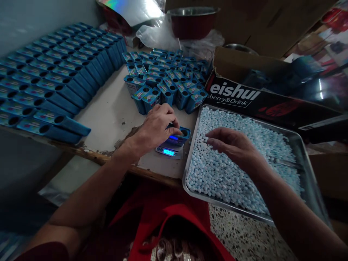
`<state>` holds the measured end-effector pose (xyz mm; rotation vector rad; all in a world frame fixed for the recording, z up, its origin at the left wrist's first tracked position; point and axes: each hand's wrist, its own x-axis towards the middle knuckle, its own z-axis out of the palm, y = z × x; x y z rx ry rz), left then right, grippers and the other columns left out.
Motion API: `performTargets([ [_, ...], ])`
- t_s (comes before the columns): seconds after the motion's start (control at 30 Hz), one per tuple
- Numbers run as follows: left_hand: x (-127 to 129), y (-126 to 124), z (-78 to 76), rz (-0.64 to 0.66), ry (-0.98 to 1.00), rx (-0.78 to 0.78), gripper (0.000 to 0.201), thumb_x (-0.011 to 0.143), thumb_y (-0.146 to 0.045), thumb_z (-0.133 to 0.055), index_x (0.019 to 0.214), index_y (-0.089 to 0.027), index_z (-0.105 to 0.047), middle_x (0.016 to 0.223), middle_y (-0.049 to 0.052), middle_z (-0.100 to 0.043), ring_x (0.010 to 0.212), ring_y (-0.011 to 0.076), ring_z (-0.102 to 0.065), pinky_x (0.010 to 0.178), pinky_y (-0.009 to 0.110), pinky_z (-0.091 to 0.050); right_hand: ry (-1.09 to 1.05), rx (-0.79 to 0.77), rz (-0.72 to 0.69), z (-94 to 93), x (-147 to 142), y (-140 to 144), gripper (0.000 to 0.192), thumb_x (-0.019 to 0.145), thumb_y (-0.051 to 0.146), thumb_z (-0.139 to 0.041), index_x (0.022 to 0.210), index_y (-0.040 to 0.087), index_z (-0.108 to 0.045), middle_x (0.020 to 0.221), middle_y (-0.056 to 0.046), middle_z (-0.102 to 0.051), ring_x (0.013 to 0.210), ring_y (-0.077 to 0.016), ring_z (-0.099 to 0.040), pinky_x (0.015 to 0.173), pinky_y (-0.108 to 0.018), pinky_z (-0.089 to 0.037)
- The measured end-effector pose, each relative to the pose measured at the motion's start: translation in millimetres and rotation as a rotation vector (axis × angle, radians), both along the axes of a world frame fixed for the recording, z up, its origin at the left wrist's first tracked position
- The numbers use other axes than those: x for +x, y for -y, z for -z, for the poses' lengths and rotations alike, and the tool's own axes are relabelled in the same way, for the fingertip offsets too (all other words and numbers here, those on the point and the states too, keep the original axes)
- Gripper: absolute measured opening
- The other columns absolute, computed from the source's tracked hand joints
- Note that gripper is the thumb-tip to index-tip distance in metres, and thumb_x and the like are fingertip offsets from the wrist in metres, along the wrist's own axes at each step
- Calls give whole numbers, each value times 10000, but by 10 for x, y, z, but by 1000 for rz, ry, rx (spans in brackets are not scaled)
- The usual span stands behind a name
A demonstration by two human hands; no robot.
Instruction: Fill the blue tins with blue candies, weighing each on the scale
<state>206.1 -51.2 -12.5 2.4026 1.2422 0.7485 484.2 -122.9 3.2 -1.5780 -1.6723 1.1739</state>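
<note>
While gripping a small blue box (pixel 181 132) set on a lit pocket scale (pixel 170 149), left hand (pixel 157 125) curled over the box top, fingers closed on it. Right hand (pixel 231 145) apart from the left, palm down, fingers loosely extended over pale blue pellets (pixel 217 174) in a metal tray (pixel 306 159), fingertips near or touching them; whether anything is pinched, cannot tell. Just beyond the scale, more open blue boxes standing in a cluster (pixel 168 79); further left, stacked rows of boxes (pixel 54 72) lying on the table (pixel 108 116).
</note>
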Motion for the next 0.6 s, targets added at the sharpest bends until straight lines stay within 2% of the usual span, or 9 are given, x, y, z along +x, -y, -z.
performTargets([
  [0.1, 189, 82, -154, 73, 83, 68, 132, 849, -259, -913, 911, -193, -816, 1149, 98, -692, 1142, 292, -631, 1075, 476, -491, -394, -225, 44, 19, -240, -18, 529, 963, 722, -653, 1169, 236, -680, 1013, -81, -781, 699, -190, -703, 615, -335, -562],
  [0.2, 370, 126, -324, 182, 87, 123, 247, 869, -277, -899, 1099, -246, -815, 1211, 83, -702, 1178, 290, -639, 1094, 478, -490, -519, -294, 62, 13, -275, -29, 668, 982, 834, -462, 1206, 235, -658, 1046, -112, -781, 726, -219, -720, 631, -366, -572],
  [0.27, 361, 88, -393, 154, 55, 136, 316, 879, -261, -886, 1181, -251, -793, 1234, 83, -711, 1198, 297, -642, 1103, 485, -492, -375, -207, 33, 28, -131, -11, 653, 1007, 808, -435, 1194, 238, -693, 1045, -115, -789, 750, -232, -718, 650, -379, -562],
  [0.37, 142, -31, -392, 41, 14, 125, 293, 871, -255, -887, 1147, -222, -794, 1191, 81, -730, 1164, 285, -661, 1101, 464, -499, 220, 102, -36, 128, 212, 58, 476, 1011, 683, -591, 1064, 251, -784, 1076, -121, -808, 942, -309, -733, 824, -463, -552],
  [0.43, -30, -92, -340, 37, -32, 100, 315, 839, -279, -916, 1122, -206, -797, 1165, 81, -737, 1142, 286, -667, 1089, 451, -501, 588, 312, -30, 235, 388, 105, 380, 1007, 592, -655, 998, 246, -812, 1122, -137, -812, 1080, -374, -712, 938, -539, -510],
  [0.5, -129, -114, -274, 101, -88, 64, 413, 801, -309, -947, 1163, -196, -783, 1191, 87, -732, 1160, 296, -659, 1076, 437, -500, 684, 360, -65, 339, 454, 128, 337, 1021, 542, -660, 1034, 245, -818, 1156, -134, -814, 1082, -372, -717, 936, -535, -510],
  [0.6, -107, -97, -179, 223, -187, 14, 594, 758, -307, -971, 1284, -189, -720, 1299, 100, -703, 1222, 312, -630, 1096, 431, -476, 630, 321, -162, 422, 387, 99, 294, 1022, 493, -685, 1108, 241, -808, 1132, -117, -819, 1019, -338, -741, 895, -490, -537],
])
